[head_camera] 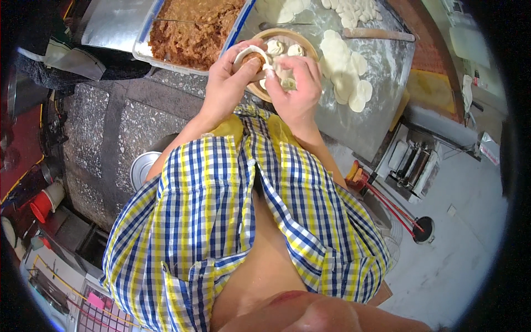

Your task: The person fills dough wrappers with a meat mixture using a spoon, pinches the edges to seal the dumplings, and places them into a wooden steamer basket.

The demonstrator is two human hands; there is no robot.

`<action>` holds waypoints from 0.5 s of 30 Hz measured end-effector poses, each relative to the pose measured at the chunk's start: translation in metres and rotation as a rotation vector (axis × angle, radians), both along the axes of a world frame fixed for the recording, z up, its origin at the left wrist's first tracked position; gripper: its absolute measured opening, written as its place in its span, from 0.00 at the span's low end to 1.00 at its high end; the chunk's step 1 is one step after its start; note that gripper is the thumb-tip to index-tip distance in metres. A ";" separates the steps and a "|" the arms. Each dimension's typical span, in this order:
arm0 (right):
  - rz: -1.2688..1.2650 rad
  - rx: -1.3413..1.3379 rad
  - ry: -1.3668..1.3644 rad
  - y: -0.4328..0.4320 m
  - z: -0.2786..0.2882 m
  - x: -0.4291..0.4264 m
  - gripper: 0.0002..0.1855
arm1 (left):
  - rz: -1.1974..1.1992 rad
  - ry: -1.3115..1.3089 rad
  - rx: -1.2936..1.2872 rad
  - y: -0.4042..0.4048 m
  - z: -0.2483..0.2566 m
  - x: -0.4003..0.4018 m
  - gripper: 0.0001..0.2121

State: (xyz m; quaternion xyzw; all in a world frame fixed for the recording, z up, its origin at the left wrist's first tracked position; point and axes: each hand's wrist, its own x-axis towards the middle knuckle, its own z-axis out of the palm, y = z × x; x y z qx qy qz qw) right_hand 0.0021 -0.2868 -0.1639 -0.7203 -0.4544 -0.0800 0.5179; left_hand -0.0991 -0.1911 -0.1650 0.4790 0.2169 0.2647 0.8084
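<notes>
A round dough wrapper (239,62) lies cupped in my left hand (226,76), its edge raised around a lump of brown filling (252,60). My left thumb presses on the filling. With thumb and index finger, my right hand (296,87) pinches the wrapper's right edge, where a small fold shows. Beneath both hands sits a round bamboo steamer (312,43), partly hidden by them. Pleated buns (275,47) stand inside it, two of them plain to see at its far side.
Left of the steamer is a plastic tub (139,50) of meat filling. Flattened dough rounds (342,68) overlap on the floured metal tabletop (373,124) at right. Behind them lie a rolling pin (379,34) and small dough pieces (352,12). A metal lid (143,166) is by my left forearm.
</notes>
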 end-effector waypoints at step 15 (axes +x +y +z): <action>0.118 -0.047 -0.389 0.004 0.005 0.015 0.11 | -0.218 0.252 0.230 0.032 0.005 -0.004 0.11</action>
